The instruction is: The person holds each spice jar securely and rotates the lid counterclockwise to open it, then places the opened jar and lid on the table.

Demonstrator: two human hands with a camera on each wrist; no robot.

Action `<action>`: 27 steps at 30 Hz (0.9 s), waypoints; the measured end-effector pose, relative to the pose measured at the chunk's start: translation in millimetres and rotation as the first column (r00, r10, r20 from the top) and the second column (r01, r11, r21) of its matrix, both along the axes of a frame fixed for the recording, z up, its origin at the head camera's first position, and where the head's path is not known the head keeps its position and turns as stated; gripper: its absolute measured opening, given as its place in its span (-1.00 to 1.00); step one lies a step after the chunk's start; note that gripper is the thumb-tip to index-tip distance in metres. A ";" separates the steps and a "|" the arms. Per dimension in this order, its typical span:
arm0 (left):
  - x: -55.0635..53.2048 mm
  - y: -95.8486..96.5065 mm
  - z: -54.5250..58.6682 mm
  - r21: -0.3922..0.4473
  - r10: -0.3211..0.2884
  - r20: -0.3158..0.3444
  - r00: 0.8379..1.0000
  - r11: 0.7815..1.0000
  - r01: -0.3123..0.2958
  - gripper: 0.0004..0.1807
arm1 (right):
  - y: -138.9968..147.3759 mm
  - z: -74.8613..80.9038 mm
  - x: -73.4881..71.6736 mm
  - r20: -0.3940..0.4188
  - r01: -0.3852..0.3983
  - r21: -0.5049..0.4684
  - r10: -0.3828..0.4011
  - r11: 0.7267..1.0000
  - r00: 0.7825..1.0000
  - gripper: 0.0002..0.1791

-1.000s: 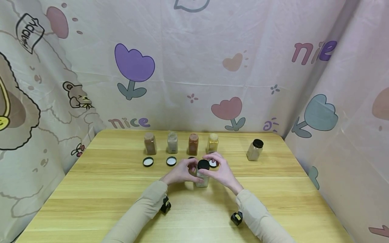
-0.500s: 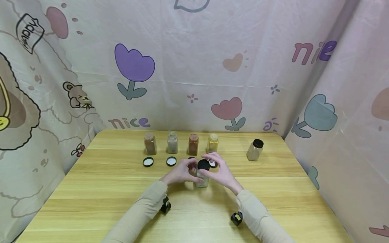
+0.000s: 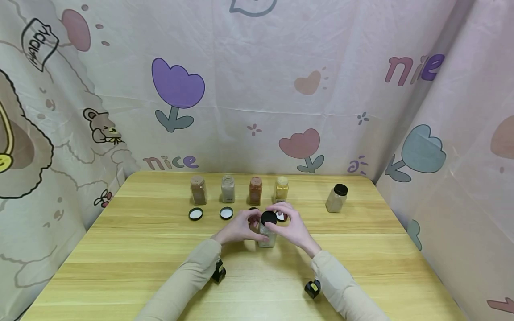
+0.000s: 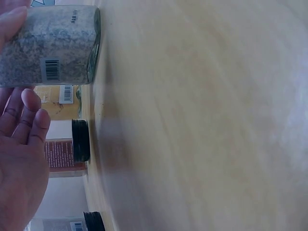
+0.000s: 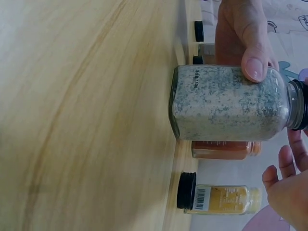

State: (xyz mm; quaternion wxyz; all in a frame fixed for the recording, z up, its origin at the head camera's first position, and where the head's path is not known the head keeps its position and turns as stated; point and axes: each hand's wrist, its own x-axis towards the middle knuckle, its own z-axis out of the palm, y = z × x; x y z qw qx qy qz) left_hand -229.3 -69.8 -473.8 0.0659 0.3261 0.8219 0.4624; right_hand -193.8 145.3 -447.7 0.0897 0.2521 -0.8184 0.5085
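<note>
A square glass spice jar [image 3: 267, 240] with pale, speckled contents stands upright on the table between both hands. My left hand [image 3: 240, 227] grips its body, the thumb [image 5: 254, 67] lying on the near side. At the top, my right hand [image 3: 295, 228] pinches the black lid [image 3: 268, 218] between thumb and fingers. In the right wrist view the lid [image 5: 302, 106] sits on the jar's neck, with a band of glass thread showing below it; how tight it is cannot be seen. The left wrist view shows a barcode label [image 4: 50, 70] low on the jar.
Behind stand lidless jars: brown [image 3: 198, 191], greyish white [image 3: 228, 190], red-orange [image 3: 255, 191] and yellow [image 3: 281, 189]. Loose black lids lie before them, including a left one [image 3: 195, 214] and its neighbour [image 3: 226, 213]. A black-lidded jar [image 3: 337, 199] stands at the far right. Patterned curtains [image 3: 249, 89] surround the table.
The right thumb and fingers shift slightly about the lid. Jar and left hand keep their place.
</note>
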 end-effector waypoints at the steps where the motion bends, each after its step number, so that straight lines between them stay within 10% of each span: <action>1: 0.0 -0.1 -0.1 0.000 0.000 0.002 1.000 1.000 0.000 -0.51 | 0.0 0.3 0.3 -0.003 -0.008 0.001 0.008 1.000 1.000 -0.57; 27: 1.3 -0.5 1.3 -0.013 0.005 -0.003 1.000 1.000 -0.005 -0.52 | -0.5 0.1 0.9 -0.025 -0.024 0.011 0.024 1.000 0.999 -0.53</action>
